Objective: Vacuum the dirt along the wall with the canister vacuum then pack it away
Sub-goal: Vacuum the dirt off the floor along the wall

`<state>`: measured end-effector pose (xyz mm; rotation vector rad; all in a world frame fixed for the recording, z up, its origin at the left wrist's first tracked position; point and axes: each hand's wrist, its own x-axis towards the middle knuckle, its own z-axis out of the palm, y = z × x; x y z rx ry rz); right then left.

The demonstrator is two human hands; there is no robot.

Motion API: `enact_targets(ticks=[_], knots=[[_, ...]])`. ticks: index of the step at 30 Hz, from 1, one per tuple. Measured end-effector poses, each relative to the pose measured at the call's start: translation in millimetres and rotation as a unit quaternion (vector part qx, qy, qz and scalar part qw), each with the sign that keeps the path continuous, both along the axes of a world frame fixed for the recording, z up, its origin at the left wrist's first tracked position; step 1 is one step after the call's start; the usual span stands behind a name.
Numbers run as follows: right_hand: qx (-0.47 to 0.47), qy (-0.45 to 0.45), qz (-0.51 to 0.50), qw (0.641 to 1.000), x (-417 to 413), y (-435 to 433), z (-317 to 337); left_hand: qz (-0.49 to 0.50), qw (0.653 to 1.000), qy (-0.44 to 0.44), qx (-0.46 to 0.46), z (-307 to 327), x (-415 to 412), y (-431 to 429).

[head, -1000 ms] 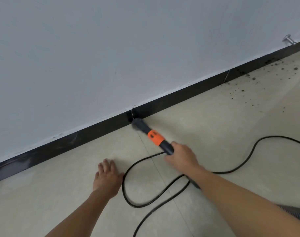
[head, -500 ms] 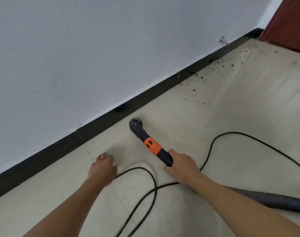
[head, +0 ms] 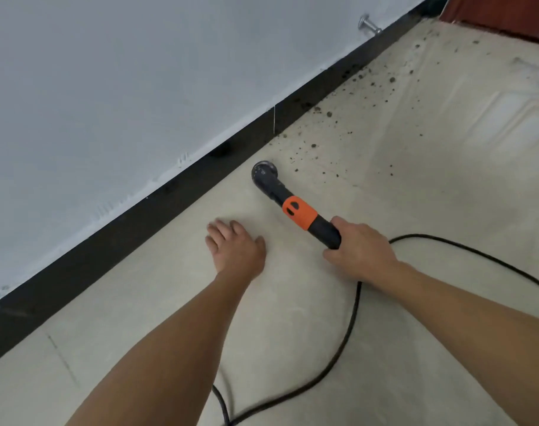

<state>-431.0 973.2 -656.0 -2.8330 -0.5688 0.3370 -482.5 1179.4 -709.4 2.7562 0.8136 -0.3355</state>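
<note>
A: Head view: we're gripping the vacuum wand in our right hand, fingers curled round it, pointing its nozzle toward the dirt along the baseboard.
B: And we're pressing our left hand flat on the floor, fingers straight, probably bracing ourselves.

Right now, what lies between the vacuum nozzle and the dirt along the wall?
Only a short strip of bare floor separates the nozzle from the nearest dirt, as the head view shows.
</note>
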Motion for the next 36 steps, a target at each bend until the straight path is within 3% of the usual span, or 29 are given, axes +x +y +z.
enact_targets(ticks=[7, 23, 27, 36], knots=[[0.025, -0.019, -0.018, 0.999, 105, 7, -9, 0.12, 0.992, -0.015, 0.038, -22, 90, -49], [0.092, 0.009, -0.155, 0.984, 288, -5, -6, 0.14, 0.986, -0.029, 0.082, -36, 93, -49], [0.111, 0.021, -0.145, 0.983, 281, -4, -7, 0.149, 0.985, -0.019, 0.083, -35, 93, -49], [0.108, 0.124, -0.052, 0.985, 162, -1, 9, 0.155, 0.985, -0.025, 0.069, -19, 94, -52]])
